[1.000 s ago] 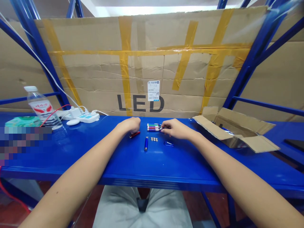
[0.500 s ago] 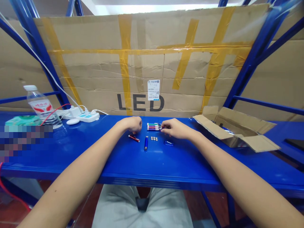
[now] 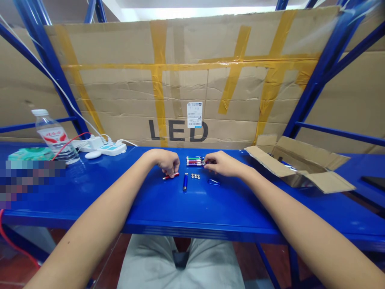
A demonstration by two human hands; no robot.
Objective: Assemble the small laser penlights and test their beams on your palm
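Note:
My left hand [image 3: 167,162] rests on a slim red metal flashlight [image 3: 170,176], its fingertips pinching the tube against the blue tabletop [image 3: 204,212]. My right hand [image 3: 224,164] reaches the end of a tight row of several slim multicoloured flashlights [image 3: 194,161], and its fingertips hide that end. Between my hands and nearer me lies a blue flashlight tube [image 3: 185,182]. Next to it sit several silver button cells [image 3: 195,176]. A small blue carabiner clip [image 3: 213,182] lies below my right hand, touching nothing.
An open cardboard box [image 3: 296,164] stands at the right. At the left are a water bottle [image 3: 54,136], a power strip [image 3: 110,149] with cables, a white mouse [image 3: 93,155] and a green packet [image 3: 30,154]. Blue steel uprights and taped cardboard [image 3: 180,96] stand behind.
My left hand has moved down onto the red flashlight, which has swung from a slanted to a nearly level position. My right hand stays at the row.

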